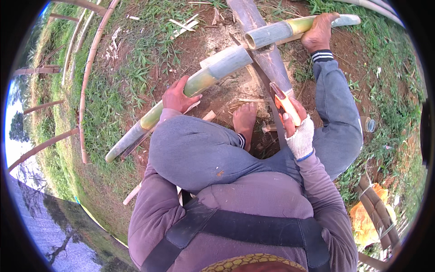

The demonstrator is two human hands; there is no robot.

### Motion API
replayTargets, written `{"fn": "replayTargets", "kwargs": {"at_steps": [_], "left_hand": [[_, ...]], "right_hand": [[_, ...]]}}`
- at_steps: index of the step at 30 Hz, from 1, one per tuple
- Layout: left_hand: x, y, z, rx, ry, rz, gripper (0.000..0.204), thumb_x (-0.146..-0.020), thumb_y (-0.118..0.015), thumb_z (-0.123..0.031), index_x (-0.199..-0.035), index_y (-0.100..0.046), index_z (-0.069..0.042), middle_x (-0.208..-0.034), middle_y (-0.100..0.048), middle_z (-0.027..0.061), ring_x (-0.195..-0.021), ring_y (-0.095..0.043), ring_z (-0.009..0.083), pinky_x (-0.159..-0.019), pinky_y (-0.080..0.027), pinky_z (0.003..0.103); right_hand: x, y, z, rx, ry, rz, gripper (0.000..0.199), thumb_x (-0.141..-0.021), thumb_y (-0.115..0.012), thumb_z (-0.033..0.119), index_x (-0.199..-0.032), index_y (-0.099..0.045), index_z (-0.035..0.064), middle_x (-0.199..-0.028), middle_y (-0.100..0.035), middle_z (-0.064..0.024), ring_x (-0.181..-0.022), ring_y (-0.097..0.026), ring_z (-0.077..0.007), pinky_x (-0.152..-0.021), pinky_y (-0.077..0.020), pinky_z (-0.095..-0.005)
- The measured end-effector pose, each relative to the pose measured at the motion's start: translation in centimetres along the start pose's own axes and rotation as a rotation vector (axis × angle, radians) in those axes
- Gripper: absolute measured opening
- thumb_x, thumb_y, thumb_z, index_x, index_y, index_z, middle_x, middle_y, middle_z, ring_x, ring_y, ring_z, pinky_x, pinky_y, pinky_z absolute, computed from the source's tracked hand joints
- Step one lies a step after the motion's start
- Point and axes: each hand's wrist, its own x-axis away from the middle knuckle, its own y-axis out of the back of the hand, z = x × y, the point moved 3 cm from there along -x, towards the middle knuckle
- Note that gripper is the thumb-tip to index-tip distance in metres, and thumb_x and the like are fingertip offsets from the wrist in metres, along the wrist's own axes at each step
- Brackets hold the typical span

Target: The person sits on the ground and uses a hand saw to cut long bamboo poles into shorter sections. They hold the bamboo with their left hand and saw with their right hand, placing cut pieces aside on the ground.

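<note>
My left hand [180,94] is wrapped round a thick green-grey bamboo pole [204,80], which slants from the lower left up to the middle. In my right hand [298,129], gloved with the fingertips bare, is the orange handle of a handsaw [286,109]. The saw's long blade points up and away, between the end of that pole and a second bamboo piece [272,34]. A gap parts the two pieces, and the second one shows a hollow, open end. My bare right foot [318,32] presses on the second piece, which lies across a wooden beam [276,68].
My other bare foot [244,119] rests on the ground near the beam. Pale sawdust and bamboo slivers [185,28] lie about on soil and grass. A bamboo rail fence [90,68] stands at the left. Tied bamboo lengths [378,213] and a clear cup [370,125] are at the right.
</note>
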Motion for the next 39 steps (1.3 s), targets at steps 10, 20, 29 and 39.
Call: {"fn": "replayTargets", "kwargs": {"at_steps": [10, 20, 29, 39], "left_hand": [[6.6, -1.3, -0.9, -0.005, -0.108, -0.067, 0.046, -0.095, -0.061, -0.04, -0.138, -0.063, -0.025, -0.121, -0.072, 0.0097, -0.115, -0.073, 0.0344, -0.099, -0.057, 0.049], [4.6, -7.8, -1.0, 0.075, 0.083, 0.044, 0.036, -0.107, -0.043, -0.042, -0.124, -0.067, -0.019, -0.12, -0.073, 0.0136, -0.114, -0.073, 0.0336, -0.095, -0.052, 0.049], [18.6, 5.8, -0.1, -0.112, 0.246, 0.085, 0.066, -0.074, -0.092, -0.037, -0.13, -0.062, -0.017, -0.128, -0.066, 0.0136, -0.122, -0.069, 0.0353, -0.096, -0.055, 0.053], [50.1, 2.4, 11.8, -0.112, 0.924, 0.344, 0.071, -0.074, -0.089, -0.023, -0.136, -0.055, -0.015, -0.133, -0.066, 0.0146, -0.123, -0.069, 0.0355, -0.104, -0.052, 0.054]], "right_hand": [[-4.0, -7.4, 5.5, 0.57, 0.602, 0.193, 0.068, -0.104, -0.07, 0.034, -0.156, -0.046, -0.0026, -0.148, -0.055, -0.0292, -0.139, -0.054, -0.0448, -0.115, -0.0446, -0.0529], [-6.4, -7.1, -1.8, 0.646, 0.54, 0.241, 0.075, -0.099, -0.069, 0.022, -0.163, -0.035, 0.0057, -0.161, -0.044, -0.0232, -0.146, -0.045, -0.0397, -0.118, -0.0388, -0.0503], [-9.2, -11.7, -0.5, 0.911, 0.706, 0.535, 0.057, -0.096, -0.069, 0.021, -0.146, -0.047, 0.005, -0.144, -0.054, -0.0209, -0.132, -0.053, -0.0395, -0.108, -0.0432, -0.0503], [-8.6, -12.9, -3.7, 1.034, 0.799, 0.662, 0.038, -0.092, -0.07, 0.019, -0.126, -0.06, 0.0043, -0.126, -0.065, -0.0182, -0.117, -0.061, -0.0393, -0.098, -0.048, -0.0502]]}}
